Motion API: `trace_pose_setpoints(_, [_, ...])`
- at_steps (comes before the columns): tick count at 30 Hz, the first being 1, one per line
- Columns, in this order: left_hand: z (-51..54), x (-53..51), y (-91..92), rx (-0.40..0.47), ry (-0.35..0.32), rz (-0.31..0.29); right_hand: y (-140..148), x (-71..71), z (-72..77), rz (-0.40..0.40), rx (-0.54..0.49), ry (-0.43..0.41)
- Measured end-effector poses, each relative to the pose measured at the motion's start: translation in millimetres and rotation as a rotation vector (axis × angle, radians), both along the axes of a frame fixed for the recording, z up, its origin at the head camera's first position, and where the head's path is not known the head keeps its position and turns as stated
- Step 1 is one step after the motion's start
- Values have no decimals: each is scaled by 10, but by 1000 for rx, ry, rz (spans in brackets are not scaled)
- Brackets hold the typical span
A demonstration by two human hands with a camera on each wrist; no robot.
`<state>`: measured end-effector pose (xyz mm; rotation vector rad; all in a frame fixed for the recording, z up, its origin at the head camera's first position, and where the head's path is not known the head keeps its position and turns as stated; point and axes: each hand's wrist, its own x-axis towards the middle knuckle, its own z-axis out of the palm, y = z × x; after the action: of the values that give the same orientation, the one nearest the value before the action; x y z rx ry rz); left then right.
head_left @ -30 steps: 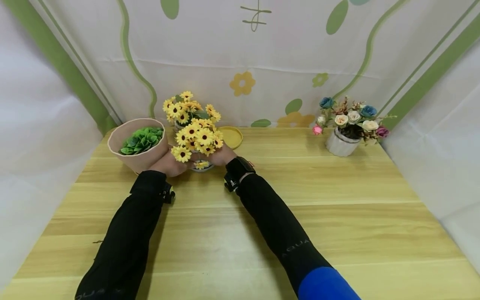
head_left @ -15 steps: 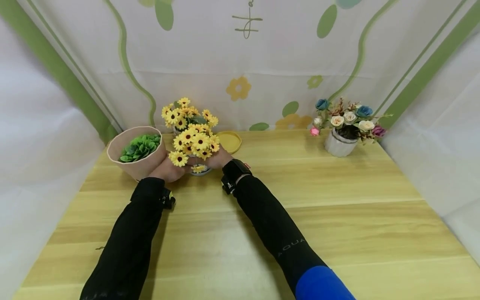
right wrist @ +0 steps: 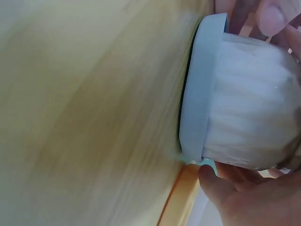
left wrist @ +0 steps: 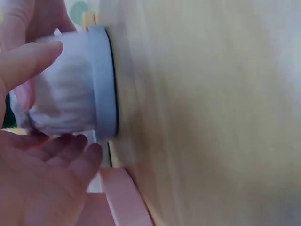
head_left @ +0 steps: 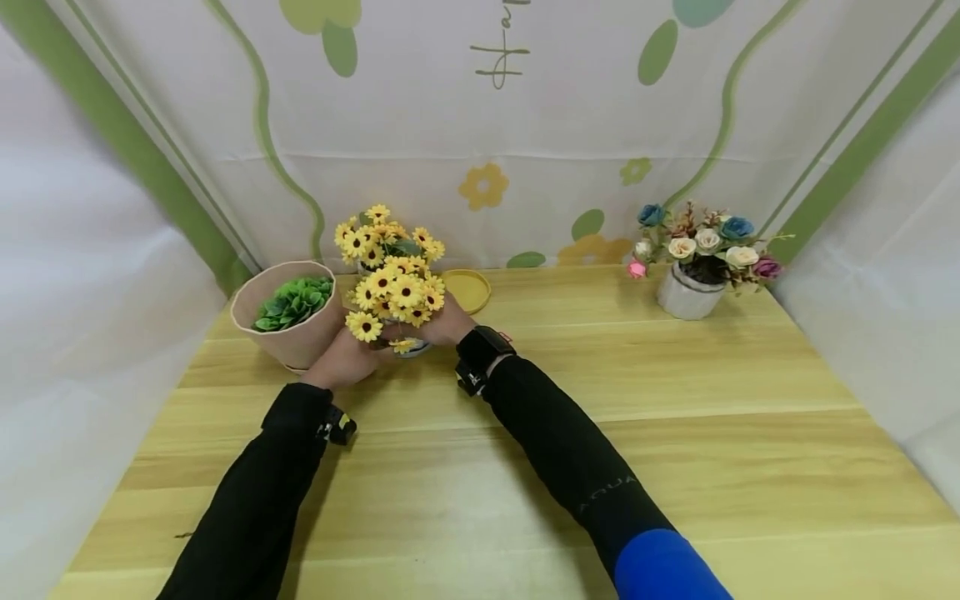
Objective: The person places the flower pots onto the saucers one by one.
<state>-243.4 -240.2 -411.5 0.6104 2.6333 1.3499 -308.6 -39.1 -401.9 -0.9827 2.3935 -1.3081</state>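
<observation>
Yellow daisy-like flowers [head_left: 402, 292] rise from a pale flowerpot [right wrist: 251, 99], which stands upright in a grey-blue saucer [right wrist: 201, 94]. My right hand [head_left: 446, 321] holds the pot from its right side, its thumb across the front near the rim and its fingers round the side. On the other side is my left hand [head_left: 348, 358]; in the left wrist view its thumb lies in front of the pot, and its loosely bent fingers are beside it, with no firm hold visible. Blooms hide most of the pot in the head view.
Just left stands a pink pot [head_left: 288, 337] with green leaves [head_left: 294, 303]. More yellow flowers [head_left: 382, 237] stand behind. A yellow saucer [head_left: 468, 292] lies to the right on the wooden table [head_left: 600, 450]. Mixed roses in a white pot [head_left: 688, 293] stand farther right.
My left hand has drawn back slightly toward me from the flowerpot's side. My right hand stays at the pot. The head view has tilted slightly.
</observation>
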Motion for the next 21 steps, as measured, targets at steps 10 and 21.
trace_pose_setpoints(10, [-26,265,42,13,51,77,127,175,77,-9,129,213])
trace_pose_setpoints(21, [-3,666,114,-47,-11,91,676,694,79,-112,189,-48])
